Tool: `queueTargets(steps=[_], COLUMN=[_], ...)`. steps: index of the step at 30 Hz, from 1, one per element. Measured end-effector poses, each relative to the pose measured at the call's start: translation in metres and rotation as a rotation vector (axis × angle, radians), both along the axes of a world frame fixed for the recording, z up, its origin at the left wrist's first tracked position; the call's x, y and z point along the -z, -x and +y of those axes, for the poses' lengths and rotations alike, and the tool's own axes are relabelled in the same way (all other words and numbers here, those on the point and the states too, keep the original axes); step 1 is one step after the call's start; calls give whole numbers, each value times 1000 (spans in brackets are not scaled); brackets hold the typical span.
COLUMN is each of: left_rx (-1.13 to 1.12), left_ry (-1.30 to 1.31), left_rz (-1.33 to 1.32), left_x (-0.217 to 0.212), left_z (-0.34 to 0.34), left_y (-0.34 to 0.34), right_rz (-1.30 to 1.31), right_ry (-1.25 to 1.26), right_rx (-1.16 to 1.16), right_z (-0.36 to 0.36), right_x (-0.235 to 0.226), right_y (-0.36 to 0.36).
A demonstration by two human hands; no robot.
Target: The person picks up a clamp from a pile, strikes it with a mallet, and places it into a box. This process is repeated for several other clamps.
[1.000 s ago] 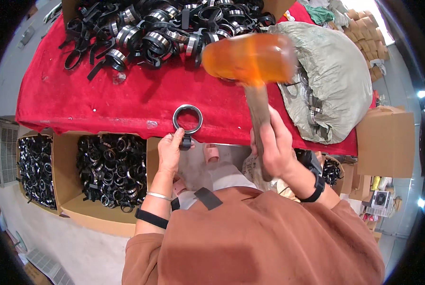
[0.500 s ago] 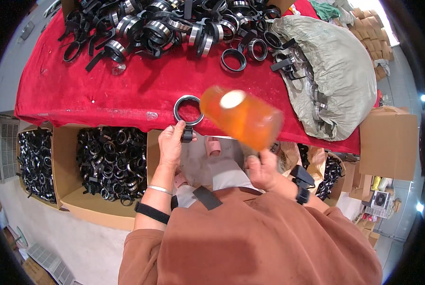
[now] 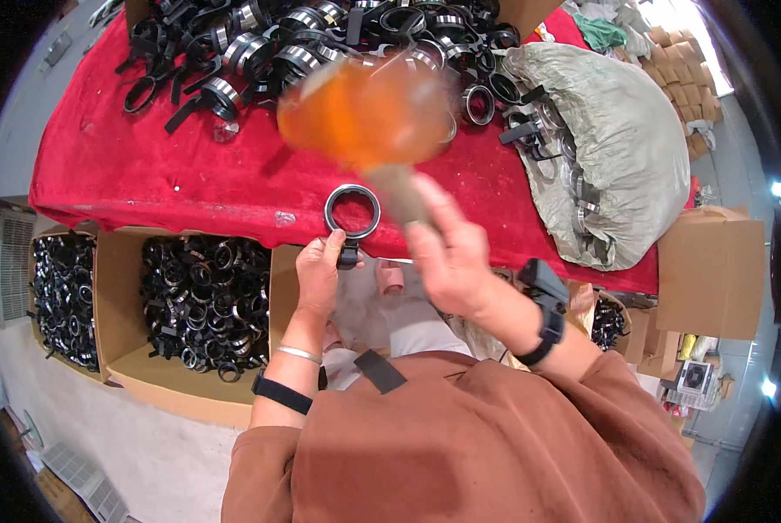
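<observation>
My left hand (image 3: pixel 319 272) pinches the black tab of a black-and-silver ring (image 3: pixel 328 209), which lies at the near edge of the red cloth. My right hand (image 3: pixel 451 257) is wrapped round the handle of an orange mallet (image 3: pixel 368 113). The mallet's thick, see-through head is smeared by motion and raised over the table, farther off than the held ring. It hides part of a heap of similar rings (image 3: pixel 299 61) at the far side of the cloth.
The red cloth (image 3: pixel 225 166) covers the table. A grey-white sack (image 3: pixel 621 148) with more rings at its mouth lies on the right. Cardboard boxes (image 3: pixel 181 388) full of rings stand below the table's left edge. Another carton (image 3: pixel 709 275) is at the right.
My right hand and the mallet have swung up, away from me and to the left. The ring in my left hand has shifted slightly, still held by its tab.
</observation>
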State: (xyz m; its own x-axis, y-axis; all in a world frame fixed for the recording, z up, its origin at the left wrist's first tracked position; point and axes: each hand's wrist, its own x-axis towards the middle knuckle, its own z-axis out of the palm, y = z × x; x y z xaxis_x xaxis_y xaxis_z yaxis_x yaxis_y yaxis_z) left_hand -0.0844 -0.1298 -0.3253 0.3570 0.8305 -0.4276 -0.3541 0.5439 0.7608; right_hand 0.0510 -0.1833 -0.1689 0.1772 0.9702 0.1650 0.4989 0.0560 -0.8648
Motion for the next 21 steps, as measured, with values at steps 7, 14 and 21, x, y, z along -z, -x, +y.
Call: queueTargets(steps=[7,14,21], left_rx=[-31,16,16], left_ry=[10,10,-3], left_rz=[28,28,93], left_x=[4,0,5], left_z=[1,0,1], left_y=[-1,-6,0], right_rz=[-27,-183,102], right_ry=[204,-162,374], right_rx=[-7,92,112], right_z=[7,-4,8], right_x=[47,78,31], right_y=[-8,-25,-24])
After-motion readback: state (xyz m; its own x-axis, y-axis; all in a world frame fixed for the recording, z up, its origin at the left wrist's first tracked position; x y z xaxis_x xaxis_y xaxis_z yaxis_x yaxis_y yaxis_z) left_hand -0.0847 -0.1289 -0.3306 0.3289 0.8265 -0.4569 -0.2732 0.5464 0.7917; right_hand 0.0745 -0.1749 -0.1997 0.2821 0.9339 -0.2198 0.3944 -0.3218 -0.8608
